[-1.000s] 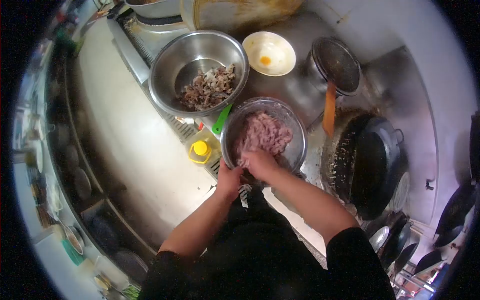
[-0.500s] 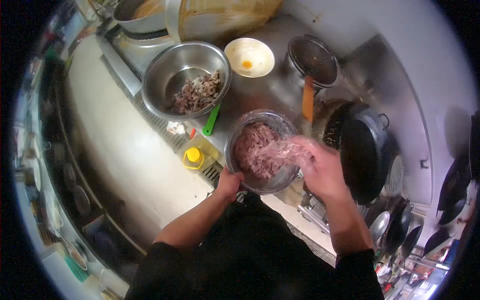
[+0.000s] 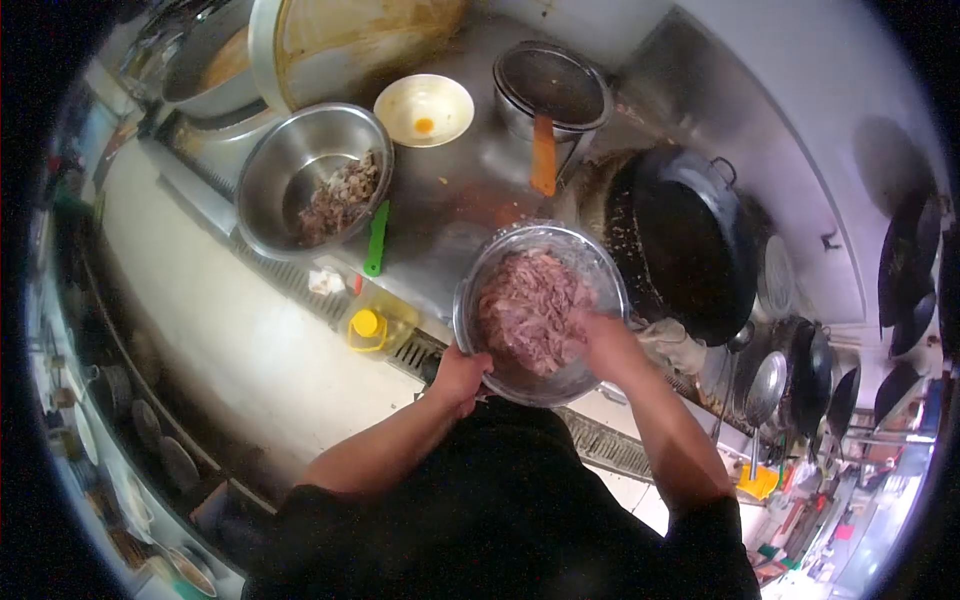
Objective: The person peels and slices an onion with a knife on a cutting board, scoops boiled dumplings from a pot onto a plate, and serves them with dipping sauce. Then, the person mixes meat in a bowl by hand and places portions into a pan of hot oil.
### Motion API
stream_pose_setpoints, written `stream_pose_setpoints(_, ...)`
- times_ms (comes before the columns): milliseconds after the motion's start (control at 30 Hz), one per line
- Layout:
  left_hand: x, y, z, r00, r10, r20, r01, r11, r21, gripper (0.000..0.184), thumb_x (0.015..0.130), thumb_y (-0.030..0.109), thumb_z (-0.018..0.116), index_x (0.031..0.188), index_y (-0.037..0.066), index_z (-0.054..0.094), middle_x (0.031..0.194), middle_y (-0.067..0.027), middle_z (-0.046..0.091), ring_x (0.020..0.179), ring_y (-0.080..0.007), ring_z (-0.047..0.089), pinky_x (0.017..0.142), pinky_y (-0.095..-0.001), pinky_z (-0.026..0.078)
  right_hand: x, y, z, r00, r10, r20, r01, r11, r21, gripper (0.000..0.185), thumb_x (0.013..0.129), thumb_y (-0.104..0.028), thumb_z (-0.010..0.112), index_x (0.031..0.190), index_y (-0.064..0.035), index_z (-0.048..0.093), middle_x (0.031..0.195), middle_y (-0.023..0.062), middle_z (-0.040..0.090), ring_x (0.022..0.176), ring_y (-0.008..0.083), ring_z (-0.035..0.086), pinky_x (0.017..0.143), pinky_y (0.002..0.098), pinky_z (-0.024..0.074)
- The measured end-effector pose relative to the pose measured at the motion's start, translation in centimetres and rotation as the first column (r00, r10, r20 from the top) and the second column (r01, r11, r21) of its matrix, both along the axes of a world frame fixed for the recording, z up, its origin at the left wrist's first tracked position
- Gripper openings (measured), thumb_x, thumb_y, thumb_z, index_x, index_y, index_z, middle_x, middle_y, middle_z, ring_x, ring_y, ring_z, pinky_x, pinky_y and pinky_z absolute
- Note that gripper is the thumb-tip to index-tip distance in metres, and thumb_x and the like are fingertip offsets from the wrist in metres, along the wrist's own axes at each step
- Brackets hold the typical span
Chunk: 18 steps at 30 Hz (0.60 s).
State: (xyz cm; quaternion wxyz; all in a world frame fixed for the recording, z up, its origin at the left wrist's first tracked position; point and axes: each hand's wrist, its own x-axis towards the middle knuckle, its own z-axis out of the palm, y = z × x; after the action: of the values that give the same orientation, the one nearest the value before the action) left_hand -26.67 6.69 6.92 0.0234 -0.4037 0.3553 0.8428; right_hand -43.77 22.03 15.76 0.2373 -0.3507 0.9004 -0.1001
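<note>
A metal bowl (image 3: pixel 603 258) of raw, pinkish sliced meat (image 3: pixel 530 305) is right in front of my body. My left hand (image 3: pixel 462 378) grips its rim at the lower left, thumb over the edge and fingers beneath. At the bowl's right side, my right hand (image 3: pixel 608 345) reaches in over the rim and touches the meat. Its fingers are blurred and partly sunk in the slices, so their pose is hidden.
A larger metal basin (image 3: pixel 262 190) with darker meat pieces stands at the left on the steel counter, near a green handle (image 3: pixel 376 240). Behind are a cream bowl (image 3: pixel 440 95) and a lidded pot (image 3: pixel 550 85). A black wok (image 3: pixel 690 260) sits right; a yellow-capped oil jug (image 3: pixel 366 323) is at the front edge.
My right hand has gone down from above the bowl, where strands of meat hung from it, into the meat. The view has turned, shifting the counter items leftward.
</note>
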Motion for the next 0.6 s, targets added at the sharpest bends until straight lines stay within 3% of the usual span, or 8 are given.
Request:
stream_pose_setpoints(67,0.1,0.6,0.1,1.0,-0.024,-0.001,0.024,1.0,-0.005,0.049,0.071,-0.005,0.048,0.119,0.002,0.044,0.092,-0.0111,0.057,0.068,-0.0219,0.059,0.049,-0.034,0.053,-0.2,0.7,-1.7,0.996,0.019,0.093,-0.019,1.0,0.0,0.044,0.084,-0.022,0.059,0.126,-0.0122,0.047,0.103,0.0225,0.062,0.092,0.0345,0.063,0.084,0.0423,0.0489)
stream_pose_setpoints(167,0.2,1.7,0.0,0.997,-0.015,-0.075,0.011,0.999,-0.051,0.049,0.071,-0.005,0.049,0.119,0.002,0.044,0.092,-0.0109,0.058,0.069,-0.0217,0.059,0.048,-0.0336,0.053,1.1,-1.5,-3.2,0.988,-0.05,-0.144,0.018,0.976,-0.218,0.052,0.081,-0.024,0.062,0.129,-0.0126,0.046,0.122,0.0239,0.052,0.104,0.0354,0.057,0.088,0.0427,0.0456)
stream_pose_setpoints(233,-0.1,2.2,-1.0,0.992,0.003,-0.124,-0.007,1.0,-0.03,0.048,0.07,-0.005,0.049,0.117,0.002,0.044,0.09,-0.0097,0.058,0.069,-0.0218,0.059,0.046,-0.0337,0.052,2.7,-3.3,-3.4,0.943,0.153,-0.297,-0.145,0.988,0.049,0.049,0.074,-0.011,0.064,0.122,-0.012,0.054,0.131,0.0199,0.043,0.112,0.0305,0.051,0.093,0.0377,0.0423)
stream_pose_setpoints(267,-0.3,2.2,-0.5,0.992,0.0,-0.13,-0.005,0.999,-0.034,0.048,0.07,-0.005,0.049,0.117,0.002,0.044,0.09,-0.0097,0.058,0.069,-0.0218,0.059,0.046,-0.0337,0.052,2.5,-3.3,-4.0,0.941,0.149,-0.302,-0.142,0.989,0.045,0.049,0.074,-0.011,0.064,0.122,-0.012,0.054,0.131,0.0199,0.043,0.112,0.0305,0.051,0.093,0.0377,0.0423)
stream_pose_setpoints(333,-0.6,1.9,1.0,1.0,-0.002,-0.016,0.001,1.0,-0.027,0.045,0.07,-0.005,0.05,0.114,0.001,0.047,0.088,-0.0084,0.058,0.073,-0.0209,0.059,0.052,-0.0318,0.051,1.4,-2.6,-5.4,0.922,-0.033,0.385,0.085,0.989,-0.118,0.044,0.072,-0.009,0.064,0.115,-0.0107,0.057,0.13,0.019,0.043,0.111,0.0307,0.052,0.089,0.0379,0.044)
stream_pose_setpoints(367,-0.3,2.4,0.6,1.0,-0.013,-0.021,0.012,1.0,-0.025,0.045,0.07,-0.005,0.05,0.114,0.001,0.047,0.088,-0.0084,0.058,0.073,-0.0209,0.059,0.052,-0.0318,0.051,1.8,-1.2,-3.9,0.979,0.191,0.073,-0.181,0.976,-0.124,0.036,0.073,-0.009,0.062,0.109,-0.0083,0.058,0.118,0.018,0.053,0.105,0.0332,0.055,0.084,0.0411,0.0459)
stream_pose_setpoints(500,-0.7,2.7,1.5,1.0,-0.009,-0.016,0.008,0.996,-0.09,0.044,0.067,-0.006,0.051,0.11,0.0,0.05,0.09,-0.008,0.058,0.081,-0.0206,0.057,0.067,-0.0303,0.048,1.0,-0.2,0.2,0.991,0.06,0.116,-0.045,0.991,-0.127,0.032,0.076,-0.012,0.06,0.108,-0.008,0.057,0.102,0.0177,0.061,0.095,0.0358,0.06,0.079,0.0438,0.0475)
stream_pose_setpoints(600,-1.6,2.7,4.3,0.999,-0.025,0.037,0.029,0.994,-0.103,0.045,0.065,-0.007,0.051,0.11,0.0,0.05,0.093,-0.0081,0.058,0.085,-0.0212,0.055,0.072,-0.0308,0.046,0.8,0.0,2.3,0.995,0.098,0.028,-0.1,0.992,0.075,0.03,0.08,-0.018,0.058,0.108,-0.0071,0.056,0.092,0.0191,0.063,0.086,0.0385,0.061,0.077,0.0463,0.0483)
